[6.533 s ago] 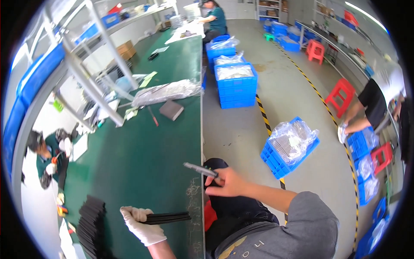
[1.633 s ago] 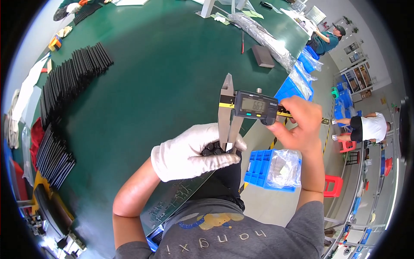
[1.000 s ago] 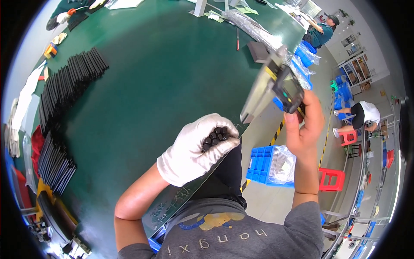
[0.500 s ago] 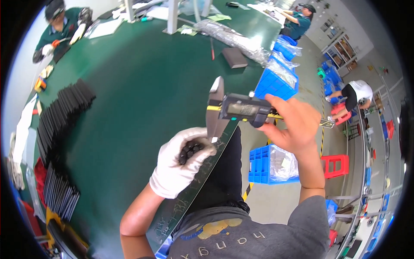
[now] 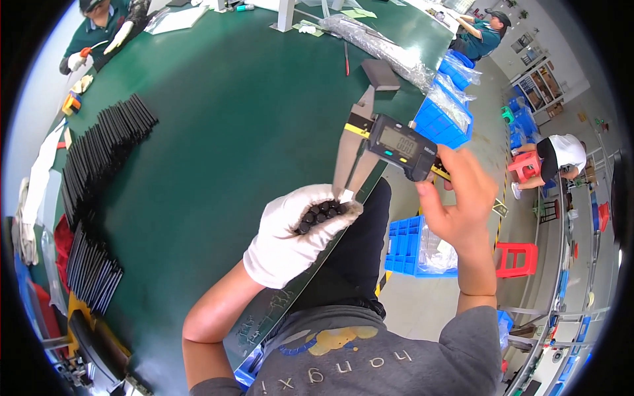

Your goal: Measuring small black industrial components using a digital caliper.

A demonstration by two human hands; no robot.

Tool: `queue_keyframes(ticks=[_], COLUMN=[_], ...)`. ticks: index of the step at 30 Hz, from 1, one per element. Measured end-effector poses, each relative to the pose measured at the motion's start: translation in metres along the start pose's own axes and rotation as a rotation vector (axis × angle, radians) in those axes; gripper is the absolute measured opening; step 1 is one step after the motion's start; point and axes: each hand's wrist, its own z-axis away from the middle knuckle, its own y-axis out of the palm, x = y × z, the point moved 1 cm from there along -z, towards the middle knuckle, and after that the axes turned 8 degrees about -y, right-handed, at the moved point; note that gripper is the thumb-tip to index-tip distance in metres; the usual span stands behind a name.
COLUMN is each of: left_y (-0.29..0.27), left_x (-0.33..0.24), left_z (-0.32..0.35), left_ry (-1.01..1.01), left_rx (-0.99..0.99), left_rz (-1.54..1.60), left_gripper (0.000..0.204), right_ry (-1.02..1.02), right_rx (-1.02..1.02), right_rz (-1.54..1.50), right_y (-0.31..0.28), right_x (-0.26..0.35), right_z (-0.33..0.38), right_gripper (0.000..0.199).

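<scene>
My left hand (image 5: 281,234), in a white glove, is closed around a bundle of thin black rods (image 5: 318,216), whose round ends face up. Bare and pinching near the display end, my right hand (image 5: 465,198) holds a digital caliper (image 5: 399,142). The caliper is tilted, and its long jaws point down to the right-hand end of the bundle, by my gloved fingertips. A small gap shows between the jaws higher up. Whether they grip a rod end is too small to tell.
Long rows of black rods (image 5: 99,155) lie along the left of the green table (image 5: 218,138). A dark box (image 5: 381,74) and plastic-wrapped goods (image 5: 376,43) lie at the far side. Blue crates (image 5: 404,245) and a red stool (image 5: 516,259) stand right. Other people work farther off.
The caliper has tilted, and its jaw tips have come down to the rod ends. My left hand has turned so the rod ends show more plainly. The whole view has shifted slightly.
</scene>
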Motion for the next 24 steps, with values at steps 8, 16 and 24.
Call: queue_keyframes(ticks=[8,16,24], left_y=[0.0016,0.0008,0.0013], left_x=[0.0007,-0.0009,-0.0023], left_z=[0.0035,0.0024,0.001], left_ry=[0.012,0.016,-0.023], left_rx=[-0.05,-0.072,-0.099], left_rz=[-0.067,-0.106,-0.061], left_gripper=[0.028,0.025,0.025], right_ry=[0.012,-0.048,-0.132], right_rx=[0.035,-0.018,-0.049], right_rz=[-0.054,0.021,0.143], right_y=[0.0063,0.007,0.0049], right_x=[0.0073,0.0075,0.0061], right_z=[0.0036,0.0016,-0.0056], right_gripper=[0.033,0.035,0.035])
